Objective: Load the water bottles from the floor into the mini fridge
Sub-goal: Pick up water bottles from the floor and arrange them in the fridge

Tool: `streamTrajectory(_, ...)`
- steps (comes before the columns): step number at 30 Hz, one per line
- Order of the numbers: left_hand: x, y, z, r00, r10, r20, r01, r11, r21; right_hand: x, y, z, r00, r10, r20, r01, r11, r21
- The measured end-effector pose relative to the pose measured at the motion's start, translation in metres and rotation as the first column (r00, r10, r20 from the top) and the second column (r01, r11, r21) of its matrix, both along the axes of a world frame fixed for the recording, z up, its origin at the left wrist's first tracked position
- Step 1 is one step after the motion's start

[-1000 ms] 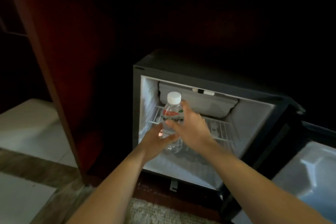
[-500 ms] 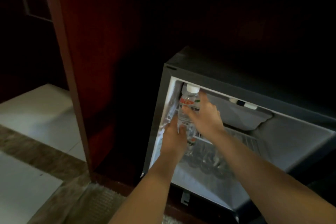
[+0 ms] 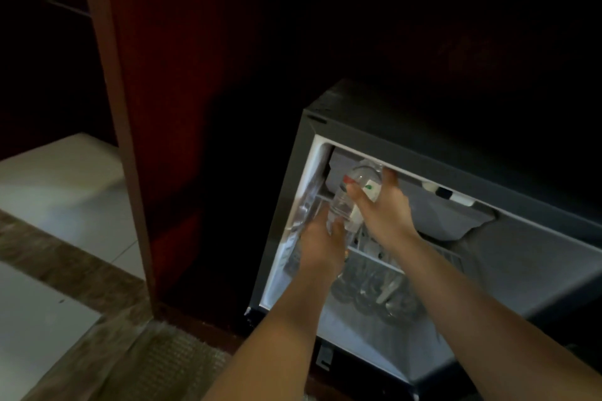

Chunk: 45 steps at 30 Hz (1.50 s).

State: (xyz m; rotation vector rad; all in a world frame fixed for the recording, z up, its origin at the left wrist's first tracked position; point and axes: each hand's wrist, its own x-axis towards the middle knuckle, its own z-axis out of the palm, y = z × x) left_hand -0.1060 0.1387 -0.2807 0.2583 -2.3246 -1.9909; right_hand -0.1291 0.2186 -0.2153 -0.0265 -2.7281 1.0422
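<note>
The open mini fridge [image 3: 374, 137] stands at centre right, dark grey outside and white inside. A clear water bottle [image 3: 358, 185] with a red and white label tilts into its upper left corner, over the wire shelf [image 3: 368, 254]. My right hand [image 3: 381, 215] grips the bottle round its labelled middle. My left hand [image 3: 322, 244] holds the bottle's lower end from below. Several more clear bottles [image 3: 378, 290] lie on the fridge floor under the shelf. The bottle's cap is hidden.
A dark red wooden cabinet panel [image 3: 130, 140] stands upright left of the fridge. Pale floor tiles [image 3: 58, 205] and a brown strip lie at the left. A woven mat [image 3: 156, 361] covers the floor in front. The freezer compartment flap [image 3: 433, 215] hangs at the fridge's top.
Both hands pushed the bottle deeper into the fridge and tipped it from upright to slanted, its top leaning inward. The view shifted so the fridge sits further right.
</note>
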Motion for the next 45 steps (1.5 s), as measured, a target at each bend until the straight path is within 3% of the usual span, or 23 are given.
streamTrajectory(7, -0.009, -0.001, -0.007, 0.999, 0.024, 0.046, -0.024, 1.000, -0.001, -0.019, -0.014, -0.002, 1.000, -0.001, 0.018, 0.002, 0.999, -0.054)
streamTrajectory(18, -0.022, 0.000, -0.013, 0.998, -0.011, 0.059, 0.006, 0.997, 0.079, -0.036, -0.022, -0.010, 1.000, -0.023, 0.003, 0.023, 1.000, -0.007)
streamTrajectory(21, -0.025, -0.001, -0.015, 0.999, -0.022, 0.044, 0.019, 0.996, 0.083, -0.033, -0.019, -0.011, 1.000, 0.017, -0.010, -0.018, 0.997, -0.072)
streamTrajectory(26, -0.021, -0.003, -0.020, 0.996, -0.022, 0.084, 0.026, 0.998, -0.051, -0.019, -0.003, -0.022, 0.994, 0.030, 0.106, -0.015, 0.990, -0.143)
streamTrajectory(28, -0.012, -0.002, -0.018, 0.998, -0.010, 0.069, 0.018, 0.993, -0.120, -0.011, 0.008, -0.031, 0.987, -0.001, 0.159, 0.016, 0.996, -0.092)
streamTrajectory(33, 0.030, 0.001, -0.011, 0.962, -0.246, 0.115, 0.271, 0.893, -0.358, 0.028, 0.040, -0.035, 0.980, 0.041, 0.197, -0.035, 0.999, -0.038)
streamTrajectory(37, 0.070, 0.014, -0.012, 0.844, -0.484, 0.230, 0.533, 0.719, -0.445, 0.077, 0.063, -0.023, 0.986, 0.053, 0.157, -0.059, 0.998, 0.037)
streamTrajectory(42, 0.108, 0.044, 0.013, 0.736, -0.613, 0.287, 0.675, 0.631, -0.384, 0.135, 0.101, -0.007, 0.994, -0.030, 0.109, 0.026, 0.999, 0.038)
streamTrajectory(45, 0.134, 0.057, 0.029, 0.736, -0.607, 0.300, 0.677, 0.650, -0.345, 0.175, 0.123, 0.007, 0.993, -0.071, 0.094, 0.073, 0.997, -0.020)
